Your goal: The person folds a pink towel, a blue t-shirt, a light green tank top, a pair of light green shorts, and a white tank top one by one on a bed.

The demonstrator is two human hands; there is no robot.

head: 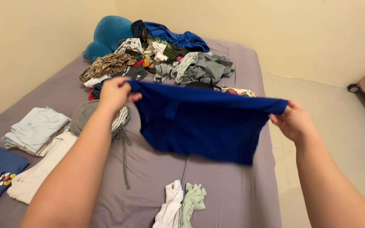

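Two forearms reach in from the bottom edge, ending in the left hand and right hand, each pinched shut on an upper corner of a royal-blue garment stretched in the air above the purple-sheeted bed. Folded pale clothes lie at left, a jumbled clothes pile beyond, small white and mint pieces below.

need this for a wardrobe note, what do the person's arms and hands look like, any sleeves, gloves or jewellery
Both forearms are bare to the bottom edge of the picture, with no sleeve in view. The left hand and right hand wear no gloves, and no watch, bracelet or ring shows on either.
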